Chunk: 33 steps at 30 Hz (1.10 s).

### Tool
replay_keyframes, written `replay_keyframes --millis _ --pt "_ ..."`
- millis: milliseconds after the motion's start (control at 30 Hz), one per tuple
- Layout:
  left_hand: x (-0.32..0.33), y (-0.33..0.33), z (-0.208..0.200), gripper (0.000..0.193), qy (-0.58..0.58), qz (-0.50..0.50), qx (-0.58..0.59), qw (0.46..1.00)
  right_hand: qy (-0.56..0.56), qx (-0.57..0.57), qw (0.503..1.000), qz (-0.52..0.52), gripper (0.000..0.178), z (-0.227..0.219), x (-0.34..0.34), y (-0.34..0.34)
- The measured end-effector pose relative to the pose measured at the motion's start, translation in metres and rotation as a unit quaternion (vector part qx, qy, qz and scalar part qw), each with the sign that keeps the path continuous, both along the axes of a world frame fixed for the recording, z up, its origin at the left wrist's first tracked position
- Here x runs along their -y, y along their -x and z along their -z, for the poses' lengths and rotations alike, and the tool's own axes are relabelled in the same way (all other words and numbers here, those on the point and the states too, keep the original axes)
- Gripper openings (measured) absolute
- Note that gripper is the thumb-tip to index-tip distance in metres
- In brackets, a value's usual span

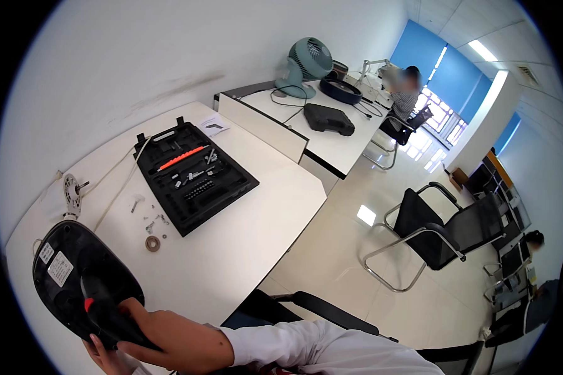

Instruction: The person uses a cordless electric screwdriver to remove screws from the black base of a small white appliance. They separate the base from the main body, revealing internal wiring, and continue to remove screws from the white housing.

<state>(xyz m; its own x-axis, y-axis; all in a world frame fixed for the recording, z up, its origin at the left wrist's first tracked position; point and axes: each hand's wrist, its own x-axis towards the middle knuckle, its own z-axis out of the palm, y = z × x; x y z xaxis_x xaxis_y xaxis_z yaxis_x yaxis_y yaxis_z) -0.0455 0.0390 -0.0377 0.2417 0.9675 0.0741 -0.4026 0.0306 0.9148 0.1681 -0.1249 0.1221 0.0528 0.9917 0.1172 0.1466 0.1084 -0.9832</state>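
Note:
My right hand (162, 334) is closed round the grip of a black cordless screwdriver (106, 315) with a red button. The screwdriver's nose points at the underside of a black, rounded appliance base (65, 240), likely a fan's, bearing white labels. At the base's near edge, my left hand (100, 355) holds it with fingers against the rim, partly hidden below the right hand. Beyond the base extends a white neck with a motor and shaft (74, 190). Loose screws (149, 226) and a brownish ring (152, 244) lie to the right on the white desk (231, 240).
An open black tool case (231, 187) holds bits and an orange flexible shaft (182, 157); a leaflet (214, 125) lies behind. The adjoining desk carries a green fan (311, 57), dark blue ring (341, 91) and closed case (329, 119). A chair (428, 234) stands right; people sit farther off.

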Motion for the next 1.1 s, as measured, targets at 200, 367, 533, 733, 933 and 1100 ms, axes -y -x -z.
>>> replay_keyframes --millis 200,367,533,733,933,1100 --pt "0.005 0.000 0.003 0.044 -0.037 -0.012 0.060 0.997 0.072 0.085 0.993 0.027 0.054 -0.007 -0.003 0.006" --pt "0.016 -0.015 -0.021 0.046 -0.050 -0.017 0.002 0.999 0.084 0.051 0.995 0.027 0.055 -0.020 0.003 0.000" --pt "0.016 -0.025 -0.022 0.044 -0.068 0.014 0.068 0.995 -0.011 0.169 0.985 0.033 0.051 -0.025 -0.006 -0.004" --pt "0.012 -0.007 -0.011 0.043 -0.051 0.003 0.014 0.999 0.010 0.169 0.985 -0.026 0.046 -0.039 -0.009 -0.009" --pt "0.004 -0.005 -0.003 0.047 -0.050 0.020 0.005 0.999 -0.027 0.169 0.985 -0.008 0.047 -0.018 -0.010 -0.007" --pt "0.008 -0.008 -0.013 0.048 -0.047 0.008 -0.008 0.999 -0.013 0.174 0.985 -0.008 0.048 -0.018 -0.012 -0.005"
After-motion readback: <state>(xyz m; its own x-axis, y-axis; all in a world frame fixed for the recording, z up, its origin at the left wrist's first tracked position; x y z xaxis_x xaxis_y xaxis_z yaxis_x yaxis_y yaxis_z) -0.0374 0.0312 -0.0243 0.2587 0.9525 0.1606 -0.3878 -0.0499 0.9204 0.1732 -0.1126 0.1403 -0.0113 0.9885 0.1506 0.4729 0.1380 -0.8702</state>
